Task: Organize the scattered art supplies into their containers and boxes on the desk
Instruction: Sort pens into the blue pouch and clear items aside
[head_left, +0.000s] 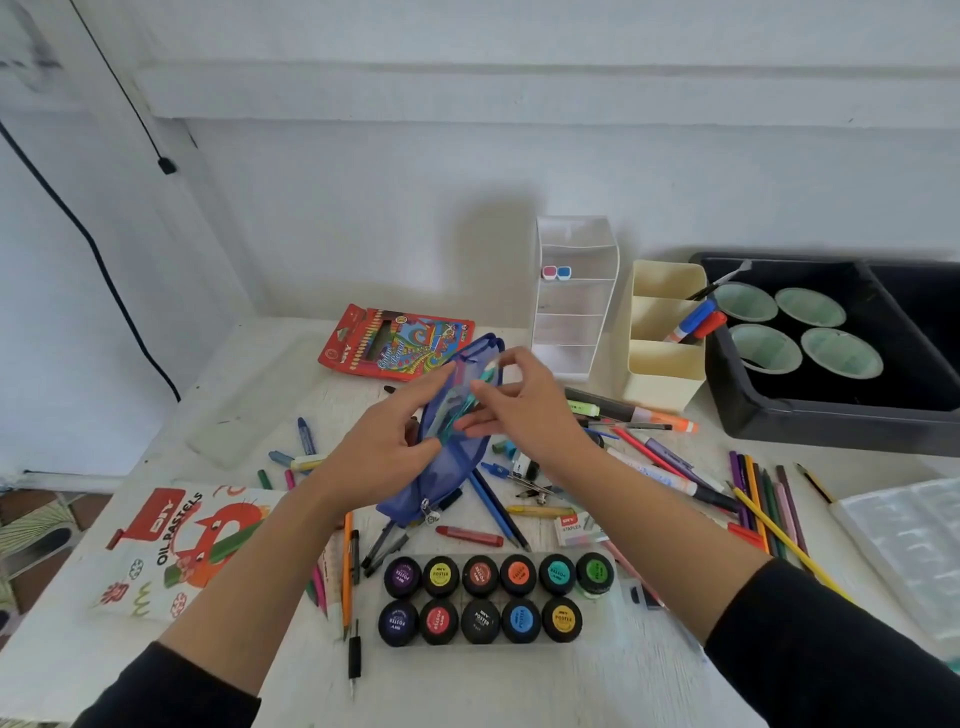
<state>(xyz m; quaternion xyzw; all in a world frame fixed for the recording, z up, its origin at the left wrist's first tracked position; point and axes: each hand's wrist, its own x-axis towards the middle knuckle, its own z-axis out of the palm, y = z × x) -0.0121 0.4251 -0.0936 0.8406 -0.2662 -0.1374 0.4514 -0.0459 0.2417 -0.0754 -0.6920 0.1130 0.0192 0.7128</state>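
White painted desk (519, 686), strewn with supplies.
Black plastic tray (831, 410), far right, holds four pale green cups (810, 306).
White flat oil-pastels box (171, 545), near left edge.
Clear tray of round black poster-paint pots (488, 597), two rows, near centre.
Cream three-compartment plastic organiser (665, 374), beside the black tray; markers stand in its middle compartment.
Blue mesh zip pouch (447, 483), desk centre, tilted, mouth towards the wall, zip end low.
Left hand (384, 441) grasps the pouch's left side, thumb against the mesh.
Right hand (524, 410) pinches a thin teal pen (483, 376) at the pouch mouth; the pen is blurred, its lower part inside the mesh.
Loose coloured pencils (763, 499) fan out on the right.
Red wax crayon (470, 535) lies just beyond the paint pots.
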